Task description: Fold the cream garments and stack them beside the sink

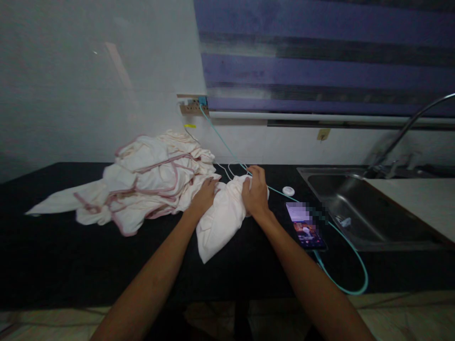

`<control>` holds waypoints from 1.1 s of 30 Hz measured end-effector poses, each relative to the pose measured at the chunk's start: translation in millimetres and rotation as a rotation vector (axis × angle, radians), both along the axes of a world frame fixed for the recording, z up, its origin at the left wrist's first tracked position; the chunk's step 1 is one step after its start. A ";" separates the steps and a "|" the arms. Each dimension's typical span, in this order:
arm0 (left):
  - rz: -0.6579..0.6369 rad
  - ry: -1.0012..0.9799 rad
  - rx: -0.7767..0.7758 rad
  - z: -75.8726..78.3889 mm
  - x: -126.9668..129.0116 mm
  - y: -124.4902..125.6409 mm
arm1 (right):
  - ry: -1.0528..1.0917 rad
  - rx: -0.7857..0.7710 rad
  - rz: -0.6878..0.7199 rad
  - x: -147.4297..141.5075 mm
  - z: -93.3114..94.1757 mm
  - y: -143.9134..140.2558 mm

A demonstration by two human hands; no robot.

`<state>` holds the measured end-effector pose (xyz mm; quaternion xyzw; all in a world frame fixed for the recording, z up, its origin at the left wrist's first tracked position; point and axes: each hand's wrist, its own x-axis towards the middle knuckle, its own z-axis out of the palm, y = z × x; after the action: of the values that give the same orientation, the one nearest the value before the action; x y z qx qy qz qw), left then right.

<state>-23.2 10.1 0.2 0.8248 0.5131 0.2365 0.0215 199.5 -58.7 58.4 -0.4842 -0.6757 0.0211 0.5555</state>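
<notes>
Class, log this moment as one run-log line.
left hand: grips cream cloth | right hand: grips same cloth | surface: black countertop | nearby: lit smartphone

Black counter (53, 265) here, with a smartphone (305, 226) lying screen-up near the front edge, just left of the steel sink (359, 208) at the right end. A teal cable (350, 265) loops off the phone and runs up to the wall socket (194, 105). There's a small white round thing (288, 191) behind the phone, and a faucet (408, 128) arching over the sink.
</notes>
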 end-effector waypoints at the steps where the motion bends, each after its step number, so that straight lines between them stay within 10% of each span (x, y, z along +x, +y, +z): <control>1: -0.032 -0.019 0.011 -0.3 2.8 1.6 | -0.053 0.005 0.071 -9.1 -1.4 -6.2; 10: -0.175 0.061 -0.104 -32.2 1.6 25.0 | -0.512 -0.401 0.063 -42.4 -34.0 -22.4; 24: -0.066 0.148 -0.135 -21.7 -27.7 28.7 | -0.445 -0.693 -0.076 -0.1 -2.1 -9.1; 33: 0.051 -0.032 -0.042 13.6 6.4 -1.3 | -0.201 -0.323 -0.126 -2.3 2.4 -12.2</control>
<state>-16.8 8.8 13.8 0.8070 0.5383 0.2392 0.0409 197.2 -70.9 60.8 -0.6081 -0.6838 0.0461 0.4006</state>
